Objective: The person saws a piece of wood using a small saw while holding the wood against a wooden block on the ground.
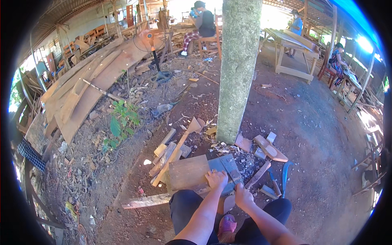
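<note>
A brown board and a grey slab lie low in front of my knees. My left hand has its fingers curled at the seam between board and slab; what they grip is unclear. My right hand is closed on the lower end of a long dark blade that slants across the slab. To the right lie a wooden-handled tool, a curved blue-grey blade and a short wood piece. Loose sticks lie left of the board.
A concrete pillar rises just ahead, with offcuts at its foot. Leaning planks, a plant and a standing fan are left. Co-workers sit or stand farther back, one at a wooden bench.
</note>
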The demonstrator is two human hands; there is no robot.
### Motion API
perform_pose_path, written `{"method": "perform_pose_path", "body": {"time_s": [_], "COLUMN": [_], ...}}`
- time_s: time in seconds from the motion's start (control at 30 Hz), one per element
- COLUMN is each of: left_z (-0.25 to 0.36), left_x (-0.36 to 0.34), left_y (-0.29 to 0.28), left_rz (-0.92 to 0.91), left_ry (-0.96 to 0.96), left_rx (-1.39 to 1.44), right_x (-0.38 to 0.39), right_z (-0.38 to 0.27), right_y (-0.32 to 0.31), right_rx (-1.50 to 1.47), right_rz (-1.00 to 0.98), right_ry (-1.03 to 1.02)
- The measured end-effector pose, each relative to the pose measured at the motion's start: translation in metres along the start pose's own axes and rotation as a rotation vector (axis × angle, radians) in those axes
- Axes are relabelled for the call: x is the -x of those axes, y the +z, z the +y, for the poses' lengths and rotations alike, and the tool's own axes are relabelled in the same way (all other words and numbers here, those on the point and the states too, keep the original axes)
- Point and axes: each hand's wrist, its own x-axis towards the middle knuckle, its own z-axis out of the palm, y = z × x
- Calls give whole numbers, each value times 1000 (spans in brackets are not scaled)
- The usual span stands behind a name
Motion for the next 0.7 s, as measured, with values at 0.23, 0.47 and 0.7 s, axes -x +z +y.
{"method": "perform_pose_path", "body": {"time_s": [0.23, 0.47, 0.7], "left_z": [2, 10, -7], "left_x": [-1, 3, 1], "left_y": [-5, -6, 3], "left_rz": [-90, -50, 16], "left_ry": [7, 50, 26], "left_rx": [42, 56, 15], "right_x": [-25, -28, -7], "right_z": [-10, -9, -11], "right_y": [-1, 0, -9], "right_rx": [171, 257, 142], "right_rz": [-34, -65, -127], "right_ry": [-9, 55, 1]}}
